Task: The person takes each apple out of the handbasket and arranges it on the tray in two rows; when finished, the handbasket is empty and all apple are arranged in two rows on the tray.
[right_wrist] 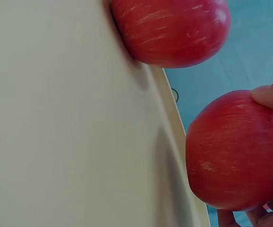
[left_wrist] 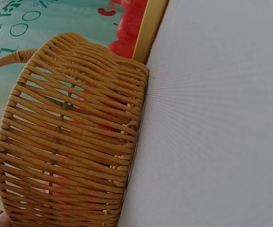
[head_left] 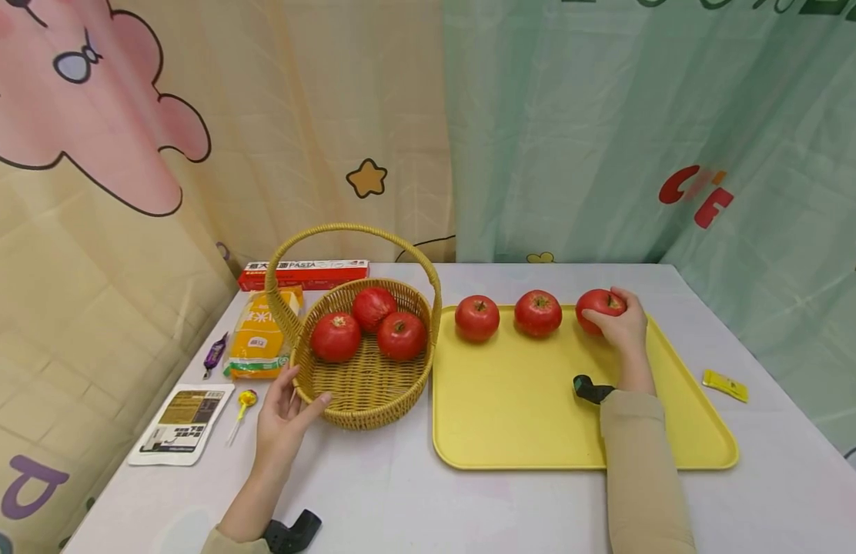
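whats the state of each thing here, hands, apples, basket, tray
right hand: grips the rightmost apple on the tray
left hand: open, touching the basket's side
basket: upright, holds three apples
tray: flat on the table, three apples along its far edge

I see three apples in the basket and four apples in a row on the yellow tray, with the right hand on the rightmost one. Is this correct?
Not quite: the yellow tray carries three apples, not four. The head view shows them in a row, and the right hand grips the rightmost apple. The basket does hold three apples.
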The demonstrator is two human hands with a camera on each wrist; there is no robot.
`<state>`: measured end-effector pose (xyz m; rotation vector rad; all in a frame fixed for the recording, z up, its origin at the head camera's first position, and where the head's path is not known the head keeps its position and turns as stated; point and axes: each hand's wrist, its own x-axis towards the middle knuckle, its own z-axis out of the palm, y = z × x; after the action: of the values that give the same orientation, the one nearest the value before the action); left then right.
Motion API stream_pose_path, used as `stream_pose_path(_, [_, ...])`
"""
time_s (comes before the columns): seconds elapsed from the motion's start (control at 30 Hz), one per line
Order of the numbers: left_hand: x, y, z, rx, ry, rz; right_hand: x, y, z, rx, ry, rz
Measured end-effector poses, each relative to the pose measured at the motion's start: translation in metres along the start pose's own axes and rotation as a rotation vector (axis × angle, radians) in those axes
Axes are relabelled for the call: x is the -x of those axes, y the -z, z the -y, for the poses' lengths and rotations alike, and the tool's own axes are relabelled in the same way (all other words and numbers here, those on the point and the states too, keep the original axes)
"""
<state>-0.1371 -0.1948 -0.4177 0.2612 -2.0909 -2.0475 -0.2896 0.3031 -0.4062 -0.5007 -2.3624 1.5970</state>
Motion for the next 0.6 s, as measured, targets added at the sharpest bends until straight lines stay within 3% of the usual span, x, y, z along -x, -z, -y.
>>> stream_pose_path(0.2, [0.0,-0.0001,-0.0002,-0.003,-0.004,0.0,-0.0013,-0.0019,-0.0042,0.048,0.027,-0.017])
stream_pose_path(0.6, [-0.0002,0.0003,0.0003,0.018,-0.016,0.0,-0.003,-0.0036,-0.0088,0.027,0.042,-0.031])
